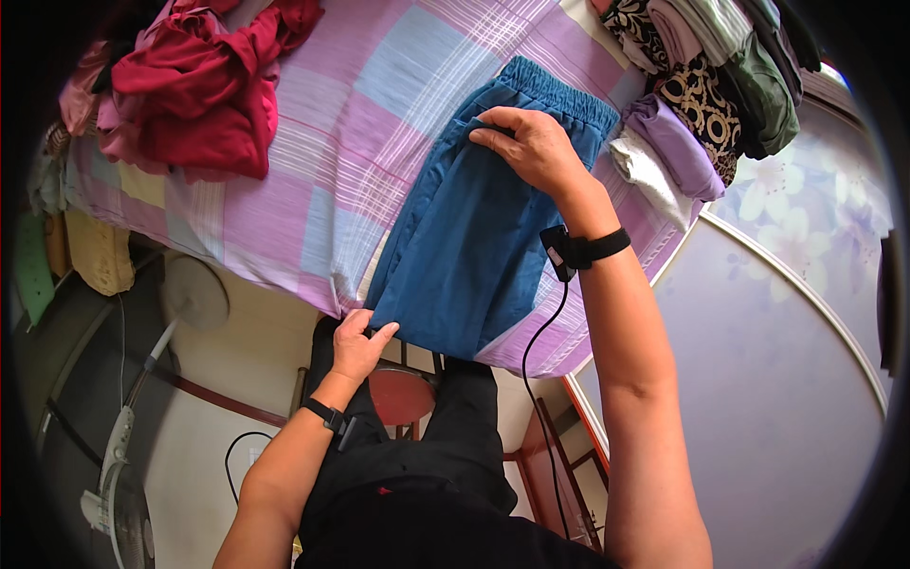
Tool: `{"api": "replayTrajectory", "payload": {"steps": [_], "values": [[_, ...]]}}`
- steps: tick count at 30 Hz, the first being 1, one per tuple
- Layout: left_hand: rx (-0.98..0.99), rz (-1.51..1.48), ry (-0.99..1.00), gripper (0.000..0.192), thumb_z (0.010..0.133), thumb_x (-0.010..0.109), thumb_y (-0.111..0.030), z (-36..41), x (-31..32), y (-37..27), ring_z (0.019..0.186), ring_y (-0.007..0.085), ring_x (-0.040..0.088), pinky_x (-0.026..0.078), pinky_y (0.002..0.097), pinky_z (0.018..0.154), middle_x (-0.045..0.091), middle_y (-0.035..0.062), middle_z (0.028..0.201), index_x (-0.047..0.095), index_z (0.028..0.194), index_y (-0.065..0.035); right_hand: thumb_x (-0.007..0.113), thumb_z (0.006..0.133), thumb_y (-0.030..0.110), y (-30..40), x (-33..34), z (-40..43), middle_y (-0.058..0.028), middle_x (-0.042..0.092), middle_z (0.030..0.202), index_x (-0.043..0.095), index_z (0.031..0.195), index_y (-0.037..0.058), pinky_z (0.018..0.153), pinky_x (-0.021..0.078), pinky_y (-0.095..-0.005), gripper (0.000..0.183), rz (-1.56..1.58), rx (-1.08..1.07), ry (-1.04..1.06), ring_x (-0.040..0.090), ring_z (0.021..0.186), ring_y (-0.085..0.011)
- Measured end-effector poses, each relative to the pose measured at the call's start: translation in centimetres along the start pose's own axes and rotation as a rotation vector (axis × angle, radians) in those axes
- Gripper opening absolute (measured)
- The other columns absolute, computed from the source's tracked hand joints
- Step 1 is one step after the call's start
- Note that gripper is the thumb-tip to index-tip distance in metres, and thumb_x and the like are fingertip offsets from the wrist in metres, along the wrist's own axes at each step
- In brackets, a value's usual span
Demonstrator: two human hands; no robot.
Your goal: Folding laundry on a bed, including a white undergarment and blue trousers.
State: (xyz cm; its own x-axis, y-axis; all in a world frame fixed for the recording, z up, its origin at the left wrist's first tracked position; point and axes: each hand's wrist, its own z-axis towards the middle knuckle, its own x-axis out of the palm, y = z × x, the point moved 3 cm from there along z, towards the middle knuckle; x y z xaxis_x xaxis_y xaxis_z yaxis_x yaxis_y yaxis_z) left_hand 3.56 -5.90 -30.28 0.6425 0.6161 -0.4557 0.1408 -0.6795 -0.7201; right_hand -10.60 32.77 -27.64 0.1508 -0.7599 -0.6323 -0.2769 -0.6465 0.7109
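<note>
Blue trousers or shorts [469,249] with a gathered elastic waistband [561,89] lie folded lengthwise on a plaid bed cover. Their waistband points away from me, and the lower edge reaches the bed's near edge. My left hand [357,345] pinches the lower left corner of the blue cloth between thumb and fingers. Just below the waistband, my right hand [530,146] grips a fold of the upper layer, its fingertips partly hidden by cloth. Each wrist wears a black strap; a cable hangs from the right one.
A heap of red and pink clothes [206,99] lies at the left of the plaid cover [306,142]. Folded garments [675,142] are stacked at the right, beside a flower-patterned panel [768,299]. A red-seated stool [402,395] stands under the bed's edge, and a fan [128,505] at lower left.
</note>
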Motion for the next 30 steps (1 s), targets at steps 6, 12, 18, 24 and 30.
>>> {"api": "replayTrajectory", "payload": {"steps": [6,12,18,24,30], "values": [[-0.041,0.005,0.115,0.03,0.093,0.073,-0.024,0.5,-1.1,1.1,0.077,0.0346,0.063,0.05,0.0408,0.072,0.064,0.0156,0.08,0.065,0.08,0.0022,0.07,0.097,0.027,0.4,0.1,0.0,-0.0196,0.073,0.096,0.07,0.113,-0.0013,0.08,0.0544,-0.0362,0.033,-0.004,0.008,0.094,0.071,0.088,-0.0297],[0.176,-0.046,0.072,0.022,0.092,0.072,-0.018,-1.0,-0.5,0.2,0.095,0.0352,0.067,0.052,0.0412,0.084,0.07,0.0174,0.094,0.07,0.089,0.003,0.071,0.095,0.025,0.5,0.6,-0.1,-0.0176,0.074,0.097,0.071,0.113,0.0007,0.083,0.0545,-0.0355,0.03,0.042,-0.003,0.101,0.072,0.09,-0.0275],[0.186,-0.066,0.09,0.02,0.091,0.074,-0.016,-1.6,-0.4,1.2,0.108,0.037,0.067,0.052,0.0413,0.095,0.072,0.0175,0.107,0.073,0.099,0.0026,0.073,0.091,0.037,1.0,1.3,-0.1,-0.0096,0.076,0.099,0.076,0.108,0.0135,0.082,0.0561,-0.0395,0.029,-0.058,0.074,0.011,0.072,0.094,-0.0302],[0.176,-0.139,0.16,0.02,0.091,0.073,-0.015,-0.6,-0.8,2.5,0.104,0.0351,0.067,0.052,0.039,0.092,0.073,0.0169,0.104,0.072,0.097,0.0039,0.072,0.093,0.026,1.9,-0.2,-1.5,-0.0069,0.069,0.089,0.074,0.101,0.0128,0.073,0.054,-0.0362,0.015,-0.033,-0.002,-0.365,0.068,0.081,-0.0262],[-0.029,-0.162,0.205,0.021,0.09,0.074,-0.015,0.1,-1.2,2.0,0.086,0.0191,0.064,0.051,0.0313,0.083,0.069,0.0095,0.089,0.069,0.101,0.0027,0.07,0.095,0.011,0.4,-0.2,-9.4,-0.0101,0.063,0.085,0.071,0.102,0.0054,0.068,0.0506,-0.0335,0.009,0.043,0.152,-0.712,0.063,0.072,-0.024]]}}
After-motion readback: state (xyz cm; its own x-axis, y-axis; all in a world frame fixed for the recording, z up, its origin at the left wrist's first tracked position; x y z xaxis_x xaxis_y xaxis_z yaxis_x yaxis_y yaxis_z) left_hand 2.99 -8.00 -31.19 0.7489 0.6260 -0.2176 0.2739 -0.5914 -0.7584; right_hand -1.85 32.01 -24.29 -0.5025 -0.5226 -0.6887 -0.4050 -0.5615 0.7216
